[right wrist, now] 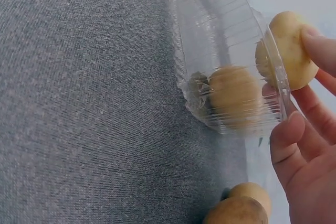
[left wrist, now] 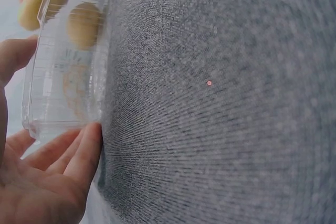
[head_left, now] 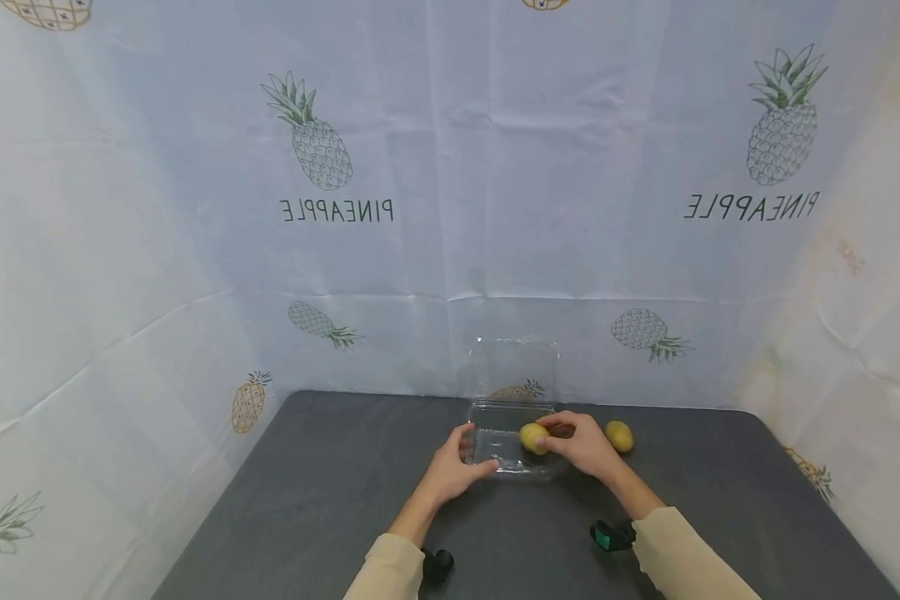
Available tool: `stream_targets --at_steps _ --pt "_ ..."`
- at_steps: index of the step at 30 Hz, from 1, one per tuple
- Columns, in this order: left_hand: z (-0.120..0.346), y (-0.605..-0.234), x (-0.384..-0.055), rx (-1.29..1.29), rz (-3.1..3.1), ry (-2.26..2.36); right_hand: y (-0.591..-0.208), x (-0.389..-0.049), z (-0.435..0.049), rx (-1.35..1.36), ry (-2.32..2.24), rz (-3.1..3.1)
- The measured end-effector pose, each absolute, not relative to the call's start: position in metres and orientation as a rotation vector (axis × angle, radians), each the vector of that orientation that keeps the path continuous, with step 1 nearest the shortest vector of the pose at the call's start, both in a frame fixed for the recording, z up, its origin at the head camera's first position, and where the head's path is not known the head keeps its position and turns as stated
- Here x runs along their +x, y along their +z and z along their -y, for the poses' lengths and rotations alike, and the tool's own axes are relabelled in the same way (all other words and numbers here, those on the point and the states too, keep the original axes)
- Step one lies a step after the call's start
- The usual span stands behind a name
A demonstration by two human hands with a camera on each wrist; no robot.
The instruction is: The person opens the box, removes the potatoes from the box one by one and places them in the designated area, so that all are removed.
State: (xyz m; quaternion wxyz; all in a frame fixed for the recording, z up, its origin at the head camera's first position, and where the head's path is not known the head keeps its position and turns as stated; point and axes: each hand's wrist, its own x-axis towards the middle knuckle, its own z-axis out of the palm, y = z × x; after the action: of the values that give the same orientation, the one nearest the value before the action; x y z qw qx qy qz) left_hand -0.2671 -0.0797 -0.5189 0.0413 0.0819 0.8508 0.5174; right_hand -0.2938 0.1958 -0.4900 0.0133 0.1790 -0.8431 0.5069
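Note:
A clear plastic clamshell container [head_left: 487,450] stands on the table with its lid raised. My left hand [head_left: 450,473] holds its near left corner, fingers along the end wall and thumb at the front. Between thumb and fingers, my right hand [head_left: 581,446] pinches a yellowish potato [head_left: 534,438] at the container's right part, by the rim in the right wrist view. Through the ribbed wall shows another potato [right wrist: 233,98] inside. Past the right hand, a potato [head_left: 619,436] lies on the table; the right wrist view shows two outside, one a browner potato [right wrist: 236,214] in front.
The dark grey cloth-covered table [head_left: 330,500] ends at a white curtain [head_left: 435,250] with pineapple prints. The raised lid [head_left: 513,367] stands close to that curtain. Black wrist devices sit at both sleeves, one a black strap [head_left: 612,535] on the right.

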Motion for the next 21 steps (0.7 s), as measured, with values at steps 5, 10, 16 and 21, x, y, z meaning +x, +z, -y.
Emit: stream_targets --at_steps 5,10,16,21 --pt "0.079 -0.519 -0.267 0.263 -2.611 1.579 -0.491 -0.293 -0.199 0.552 1.647 2.597" --pt "0.080 -0.520 -0.267 0.288 -2.614 1.581 -0.492 -0.292 -0.203 0.495 1.676 2.584" --pt "0.081 -0.520 -0.269 0.299 -2.614 1.581 -0.488 -0.288 -0.208 0.509 1.715 2.555" --pt "0.081 -0.520 -0.270 0.280 -2.622 1.575 -0.483 -0.285 -0.215 0.579 1.750 2.527"
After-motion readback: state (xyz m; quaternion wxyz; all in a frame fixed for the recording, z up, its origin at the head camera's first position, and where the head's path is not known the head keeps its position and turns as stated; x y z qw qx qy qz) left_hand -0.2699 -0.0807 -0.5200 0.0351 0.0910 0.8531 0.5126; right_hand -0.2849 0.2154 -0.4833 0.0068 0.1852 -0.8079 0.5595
